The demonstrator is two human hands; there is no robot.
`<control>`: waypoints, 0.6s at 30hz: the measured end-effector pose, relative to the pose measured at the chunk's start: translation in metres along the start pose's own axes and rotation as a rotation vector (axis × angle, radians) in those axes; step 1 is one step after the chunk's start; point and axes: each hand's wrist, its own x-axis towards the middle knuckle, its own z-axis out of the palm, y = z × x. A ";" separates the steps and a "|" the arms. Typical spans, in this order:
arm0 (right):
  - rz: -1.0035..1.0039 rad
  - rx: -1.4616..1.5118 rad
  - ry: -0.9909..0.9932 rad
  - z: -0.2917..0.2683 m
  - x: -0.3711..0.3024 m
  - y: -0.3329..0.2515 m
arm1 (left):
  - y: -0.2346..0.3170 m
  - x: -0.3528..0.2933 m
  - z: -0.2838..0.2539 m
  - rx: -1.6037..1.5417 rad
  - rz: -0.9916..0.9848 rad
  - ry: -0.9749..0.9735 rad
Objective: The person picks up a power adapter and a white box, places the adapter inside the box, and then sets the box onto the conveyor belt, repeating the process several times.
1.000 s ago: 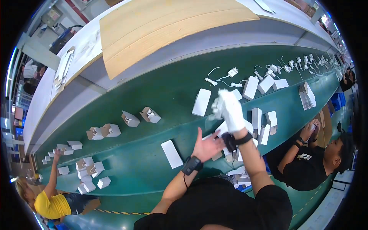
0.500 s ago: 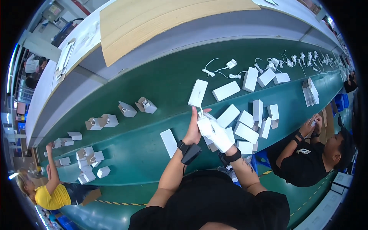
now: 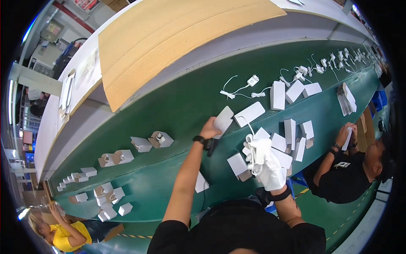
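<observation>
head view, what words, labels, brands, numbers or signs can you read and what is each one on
No text can be read.
Red poster, top left: cut off by the picture's edge, any print too small to read.
Pale patch on the black shirt at right: too small to read.
Box in the left hand: no print shows on the faces in view.
Charger: too small to make out any marks.

Tan cardboard sheet [image 3: 182,44] on white shelf [image 3: 83,93], co-worker in yellow [image 3: 72,237], co-worker in black [image 3: 338,182]
</observation>
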 end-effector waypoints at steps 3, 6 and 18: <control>0.007 -0.030 -0.052 -0.014 -0.009 -0.008 | 0.027 -0.033 0.001 -0.709 0.289 -0.379; 0.047 -0.050 -0.067 -0.011 -0.015 0.001 | 0.062 -0.083 -0.018 -0.813 0.306 -0.450; -0.498 -1.574 -0.417 -0.031 0.027 0.004 | 0.080 -0.156 -0.020 -0.078 0.375 -0.361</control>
